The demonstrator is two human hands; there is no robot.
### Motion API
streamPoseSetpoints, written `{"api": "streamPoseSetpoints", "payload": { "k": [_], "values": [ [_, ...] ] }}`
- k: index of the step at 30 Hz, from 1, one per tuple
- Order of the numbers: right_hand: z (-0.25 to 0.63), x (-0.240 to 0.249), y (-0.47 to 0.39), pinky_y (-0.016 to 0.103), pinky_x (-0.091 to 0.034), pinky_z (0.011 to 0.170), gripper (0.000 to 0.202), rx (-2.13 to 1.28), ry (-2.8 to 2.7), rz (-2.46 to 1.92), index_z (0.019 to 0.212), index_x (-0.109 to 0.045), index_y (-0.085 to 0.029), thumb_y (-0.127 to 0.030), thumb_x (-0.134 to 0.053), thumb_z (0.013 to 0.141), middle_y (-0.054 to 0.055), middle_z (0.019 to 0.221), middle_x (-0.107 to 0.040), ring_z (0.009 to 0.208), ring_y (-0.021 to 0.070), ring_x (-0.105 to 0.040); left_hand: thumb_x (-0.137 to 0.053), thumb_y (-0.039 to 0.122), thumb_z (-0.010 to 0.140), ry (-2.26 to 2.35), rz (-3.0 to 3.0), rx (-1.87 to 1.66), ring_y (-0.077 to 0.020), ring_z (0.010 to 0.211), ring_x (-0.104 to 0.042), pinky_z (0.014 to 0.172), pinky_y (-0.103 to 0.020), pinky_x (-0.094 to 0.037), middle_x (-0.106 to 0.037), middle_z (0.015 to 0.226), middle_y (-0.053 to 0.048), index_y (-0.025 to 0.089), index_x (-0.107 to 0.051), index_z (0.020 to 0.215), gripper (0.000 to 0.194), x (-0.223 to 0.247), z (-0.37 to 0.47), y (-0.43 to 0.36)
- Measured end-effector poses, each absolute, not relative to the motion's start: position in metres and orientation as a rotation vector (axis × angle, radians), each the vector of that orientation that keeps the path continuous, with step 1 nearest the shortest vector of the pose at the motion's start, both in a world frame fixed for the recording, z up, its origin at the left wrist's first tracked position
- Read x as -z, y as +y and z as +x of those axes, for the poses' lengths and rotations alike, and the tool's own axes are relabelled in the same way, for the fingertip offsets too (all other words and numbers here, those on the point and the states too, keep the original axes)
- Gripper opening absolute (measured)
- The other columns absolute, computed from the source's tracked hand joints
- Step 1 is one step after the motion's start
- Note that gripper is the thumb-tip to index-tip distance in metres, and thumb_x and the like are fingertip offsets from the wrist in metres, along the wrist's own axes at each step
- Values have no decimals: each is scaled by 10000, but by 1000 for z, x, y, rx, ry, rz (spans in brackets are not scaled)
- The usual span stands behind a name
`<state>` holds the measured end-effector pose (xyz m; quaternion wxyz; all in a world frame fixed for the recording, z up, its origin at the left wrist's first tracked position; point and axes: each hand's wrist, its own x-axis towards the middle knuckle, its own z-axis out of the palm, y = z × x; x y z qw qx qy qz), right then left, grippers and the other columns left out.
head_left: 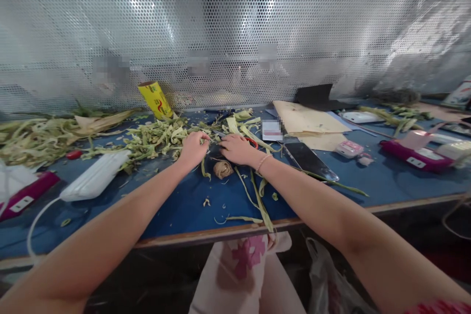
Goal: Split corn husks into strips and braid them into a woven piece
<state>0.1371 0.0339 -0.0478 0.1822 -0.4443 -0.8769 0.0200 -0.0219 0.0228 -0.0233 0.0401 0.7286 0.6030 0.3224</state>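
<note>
My left hand [194,148] is over the table with thumb and forefinger pinched together. What they hold, if anything, is too small to make out. Close beside it, my right hand [239,150] lies palm down, its fingers stretched toward the left one. Scissors with an orange-red handle [252,143] show behind the right hand, partly hidden by it. A tan rolled ball [222,170] sits on the blue tabletop just below both hands. Pale green husk strips [262,204] lie between the ball and the front edge.
Heaped green strips [154,138] spread leftward, near a yellow tube [156,99] and white power adapter [96,175]. A phone [311,161], brown paper [312,120], pink-white case [349,148] and magenta power strip [415,155] lie rightward. A perforated metal screen [235,24] stands behind.
</note>
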Motion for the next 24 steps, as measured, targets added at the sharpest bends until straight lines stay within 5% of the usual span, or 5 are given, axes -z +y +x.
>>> {"api": "streamPoseSetpoints", "payload": {
  "k": [7, 17, 24],
  "values": [
    [138, 41, 43, 429, -316, 979, 316, -297, -2349, -1312, 1046, -617, -173, -253, -468, 778, 87, 1201, -556, 1161, 245, -437, -503, 121, 649, 1786, 2191, -1100, -222, 872, -552, 859, -383, -399, -617, 812, -64, 188, -548, 659, 82, 27, -20, 21],
    [156, 29, 43, 342, -386, 953, 264, -838, -1983, -856, 936, -653, -168, -121, -493, 731, 69, 1121, -598, 1047, 164, -544, -520, 158, 652, 1709, 2014, -1188, -203, 881, -568, 837, -376, -439, -601, 948, -85, 167, -527, 848, 197, 33, -23, 29],
    [155, 16, 26, 317, -421, 922, 253, -1113, -1668, -492, 950, -628, -209, -200, -537, 714, 28, 1126, -578, 993, 133, -563, -587, 263, 639, 1422, 2137, -1172, -215, 944, -578, 890, -379, -422, -637, 984, -86, 163, -572, 919, 297, 30, -21, 23]
  ]
}}
